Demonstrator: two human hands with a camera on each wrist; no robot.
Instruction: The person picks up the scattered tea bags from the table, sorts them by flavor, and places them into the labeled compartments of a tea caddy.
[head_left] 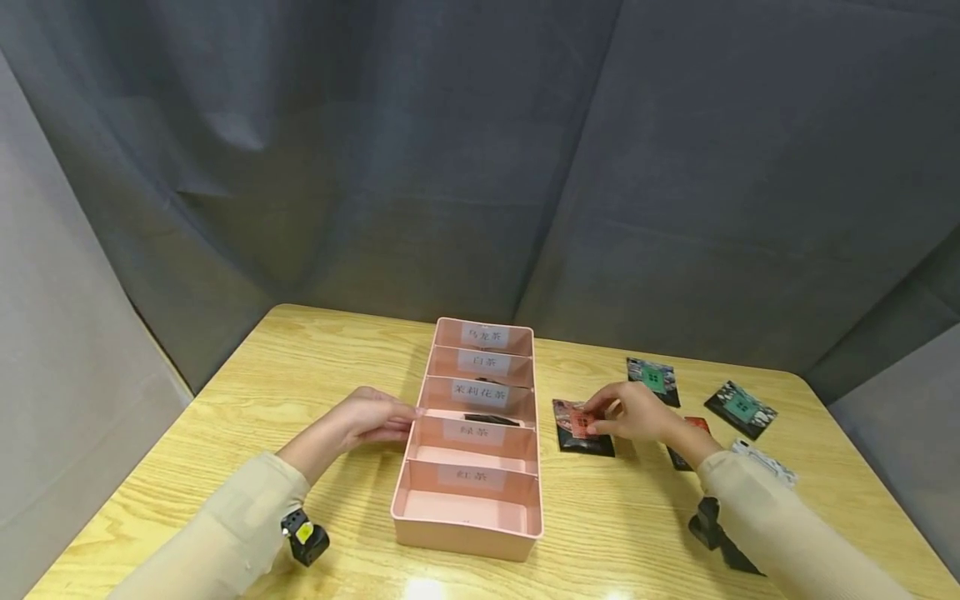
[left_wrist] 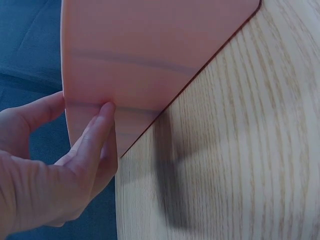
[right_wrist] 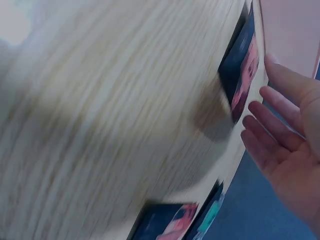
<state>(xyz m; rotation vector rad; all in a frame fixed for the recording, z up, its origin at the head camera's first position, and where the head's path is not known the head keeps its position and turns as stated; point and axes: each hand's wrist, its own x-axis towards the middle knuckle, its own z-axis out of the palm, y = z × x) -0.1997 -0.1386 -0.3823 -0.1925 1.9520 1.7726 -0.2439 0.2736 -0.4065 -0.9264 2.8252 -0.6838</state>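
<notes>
A long pink divided box (head_left: pixel 465 533) has compartments with printed tea labels. My left hand (head_left: pixel 378 417) grips its left side wall near the middle. In the left wrist view, one finger reaches over the box's rim while other fingertips press the outer wall. To the box's right, a dark tea packet with a red label (head_left: pixel 585 442) lies on the table. My right hand (head_left: pixel 630 412) is over that packet, fingertips and thumb at its label. In the right wrist view, the right hand's fingers (right_wrist: pixel 272 135) are spread and relaxed beside the packet.
More packets lie to the right: two with green labels (head_left: pixel 652 379), a red and black one (head_left: pixel 697 425) partly behind my right wrist, and a pale one (head_left: pixel 765 462). Dark packets (head_left: pixel 491 419) sit inside the rear compartments. A grey curtain (head_left: pixel 375 167) hangs behind the table.
</notes>
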